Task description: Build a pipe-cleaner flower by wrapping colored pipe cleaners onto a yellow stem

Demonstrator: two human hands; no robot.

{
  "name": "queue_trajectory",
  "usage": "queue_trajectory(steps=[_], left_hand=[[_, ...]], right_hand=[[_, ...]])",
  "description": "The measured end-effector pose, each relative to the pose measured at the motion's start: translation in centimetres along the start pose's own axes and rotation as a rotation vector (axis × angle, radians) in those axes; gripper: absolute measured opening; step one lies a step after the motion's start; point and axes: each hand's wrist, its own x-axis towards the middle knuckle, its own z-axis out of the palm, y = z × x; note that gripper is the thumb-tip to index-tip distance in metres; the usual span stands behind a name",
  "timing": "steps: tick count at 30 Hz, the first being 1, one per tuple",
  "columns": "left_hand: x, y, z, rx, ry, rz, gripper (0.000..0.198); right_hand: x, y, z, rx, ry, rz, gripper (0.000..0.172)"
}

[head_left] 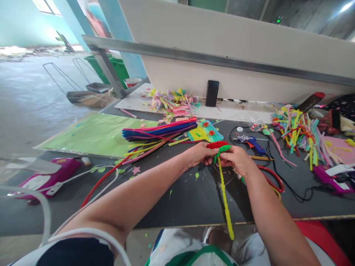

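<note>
Between my two hands is a pipe cleaner flower with a red top [217, 145], green fuzzy leaves [223, 149] and a long yellow stem [225, 199]. The stem hangs down past the front edge of the table. My left hand [200, 153] pinches the flower from the left, at the red and green parts. My right hand [237, 159] has its fingers closed on the green part from the right. Some fingertips are hidden behind the flower. Just beyond my hands lies a yellow and blue fuzzy piece with red flowers [205, 131].
A bundle of coloured pipe cleaners [161, 130] lies at left on a green sheet [97, 135]. A blue glue gun [256, 145] and red-handled scissors [273, 179] are at right. Purple power strips [51, 175] lie at both sides. A phone [212, 93] leans against the board.
</note>
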Motion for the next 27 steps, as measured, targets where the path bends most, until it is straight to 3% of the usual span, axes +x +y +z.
queue_trajectory(steps=[13, 16, 18, 21, 24, 27], left_hand=[[-0.3, 0.3, 0.5, 0.059, -0.045, -0.016, 0.049], [-0.1, 0.3, 0.6, 0.115, 0.041, 0.042, 0.049], [0.1, 0.4, 0.6, 0.238, 0.208, 0.183, 0.042], [-0.1, 0.5, 0.3, 0.585, 0.441, 0.564, 0.022], [-0.6, 0.6, 0.3, 0.935, 0.406, 0.856, 0.015], [-1.2, 0.6, 0.8, 1.193, 0.347, 0.885, 0.027]], right_hand=[[0.3, 0.4, -0.2, -0.056, 0.007, 0.01, 0.028], [0.5, 0.4, -0.7, -0.023, 0.023, 0.002, 0.028], [0.7, 0.3, -1.2, 0.01, 0.06, -0.005, 0.028], [1.0, 0.2, -1.8, 0.08, 0.082, -0.014, 0.026], [1.0, 0.2, -2.1, 0.13, 0.064, -0.024, 0.025], [1.1, 0.4, -2.0, 0.151, 0.058, -0.033, 0.026]])
